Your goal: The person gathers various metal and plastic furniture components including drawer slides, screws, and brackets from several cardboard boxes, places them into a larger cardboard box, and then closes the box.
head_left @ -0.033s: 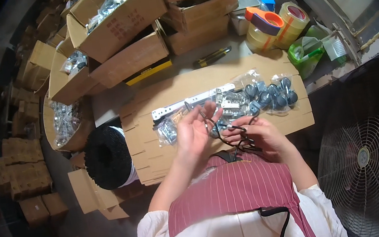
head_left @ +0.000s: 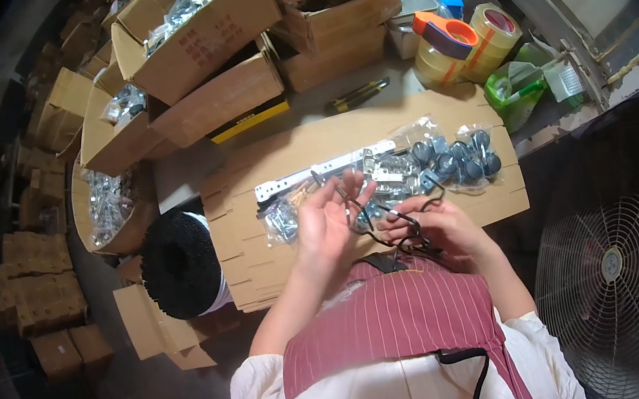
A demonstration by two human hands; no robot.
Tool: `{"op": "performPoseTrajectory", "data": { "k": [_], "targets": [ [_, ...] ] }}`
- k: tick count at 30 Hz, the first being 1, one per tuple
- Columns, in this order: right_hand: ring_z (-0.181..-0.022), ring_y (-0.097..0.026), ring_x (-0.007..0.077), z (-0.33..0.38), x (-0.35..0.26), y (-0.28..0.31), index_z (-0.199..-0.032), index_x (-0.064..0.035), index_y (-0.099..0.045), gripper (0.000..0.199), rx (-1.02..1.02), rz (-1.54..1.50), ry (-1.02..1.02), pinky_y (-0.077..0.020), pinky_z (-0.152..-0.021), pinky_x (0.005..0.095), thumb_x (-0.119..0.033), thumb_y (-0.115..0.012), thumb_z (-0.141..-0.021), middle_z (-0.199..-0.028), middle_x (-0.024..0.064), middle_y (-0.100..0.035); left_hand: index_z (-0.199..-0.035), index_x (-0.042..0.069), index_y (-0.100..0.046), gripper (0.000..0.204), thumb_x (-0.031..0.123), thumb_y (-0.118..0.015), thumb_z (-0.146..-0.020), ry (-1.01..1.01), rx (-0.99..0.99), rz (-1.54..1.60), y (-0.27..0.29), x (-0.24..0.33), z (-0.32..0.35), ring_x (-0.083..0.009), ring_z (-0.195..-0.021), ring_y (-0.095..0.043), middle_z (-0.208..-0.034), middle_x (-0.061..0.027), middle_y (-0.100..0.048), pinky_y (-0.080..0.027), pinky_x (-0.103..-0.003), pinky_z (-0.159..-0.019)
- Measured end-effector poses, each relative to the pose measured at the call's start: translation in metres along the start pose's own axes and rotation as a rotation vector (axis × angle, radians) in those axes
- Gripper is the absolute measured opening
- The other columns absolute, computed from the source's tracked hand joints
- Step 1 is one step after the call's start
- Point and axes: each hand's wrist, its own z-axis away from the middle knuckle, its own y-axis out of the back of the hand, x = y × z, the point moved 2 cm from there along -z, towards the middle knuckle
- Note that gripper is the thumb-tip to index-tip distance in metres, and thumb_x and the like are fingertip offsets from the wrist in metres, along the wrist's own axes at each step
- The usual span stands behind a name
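Both hands meet just above the striped apron (head_left: 403, 315), over the near edge of a flat cardboard sheet (head_left: 242, 236); between them runs a thin black wire piece (head_left: 378, 232), bent into loops. The left hand (head_left: 324, 228) is raised with its palm turned toward the person, fingers loosely spread and pointing up; the upper end of the wire lies against its fingertips, held lightly between thumb and forefinger as far as the small view shows. The right hand (head_left: 435, 227) lies lower and to the right, fingers curled inward and pinching the lower loops of the same wire; so the wire sits between the 2 hands, touching both, and hangs clear of the cardboard.

Just beyond the hands, on the cardboard, lies a white metal bracket (head_left: 292, 180) set lengthwise; beside it a clear bag of small metal parts (head_left: 281, 220), and to the right a bag of dark castor wheels (head_left: 462, 157). Farther back stand open cardboard boxes (head_left: 205, 39) stacked at angles, some holding bagged hardware; 2 rolls of packing tape (head_left: 489, 34) with an orange dispenser (head_left: 447, 32) stand at the right; a yellow-and-black utility knife (head_left: 358, 96) lies between boxes and sheet. A black ribbed roll (head_left: 181, 266) stands left of the sheet; a wire-guarded fan (head_left: 619, 270) stands at lower right.
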Motion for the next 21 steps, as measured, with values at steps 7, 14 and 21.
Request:
{"op": "performPoseTrajectory", "data": {
  "k": [7,14,21],
  "targets": [
    [-0.074,-0.065,0.0176,0.017,0.016,0.017,-0.107,-0.0002,-0.063,0.018,0.053,0.144,-0.116,-0.0518,-0.059,0.0271,-0.013,-0.059,-0.095,-0.096,0.0149,-0.069,-0.106,0.001,-0.055,0.018,0.013,-0.042,-0.107,0.269,-0.205,0.283,-0.003,0.007,-0.005,-0.0107,-0.062,-0.047,-0.08,-0.0014,-0.052,-0.04,-0.025,-0.048],
    [-0.049,-0.036,0.0037,0.023,-0.013,0.016,-0.11,-0.0042,-0.06,0.019,0.204,0.039,0.239,-0.0276,-0.042,0.0189,-0.012,-0.052,-0.095,-0.08,0.0038,-0.06,-0.096,0.007,-0.06,0.015,0.021,-0.06,-0.103,-0.012,-0.19,-0.837,-0.077,-0.003,0.05,-0.0011,-0.045,-0.026,-0.06,0.0098,-0.036,-0.017,-0.02,-0.039],
    [-0.107,-0.063,0.0181,-0.003,-0.018,-0.024,-0.13,0.0024,-0.058,0.034,0.083,0.684,0.54,-0.0489,-0.094,0.0321,-0.011,-0.048,-0.101,-0.112,0.0132,-0.068,-0.094,0.002,-0.069,0.018,0.019,-0.073,-0.097,-0.165,-0.139,-1.544,-0.092,-0.02,0.053,-0.0027,-0.077,-0.056,-0.081,0.0055,-0.063,-0.046,-0.021,-0.07]
  ]
}}
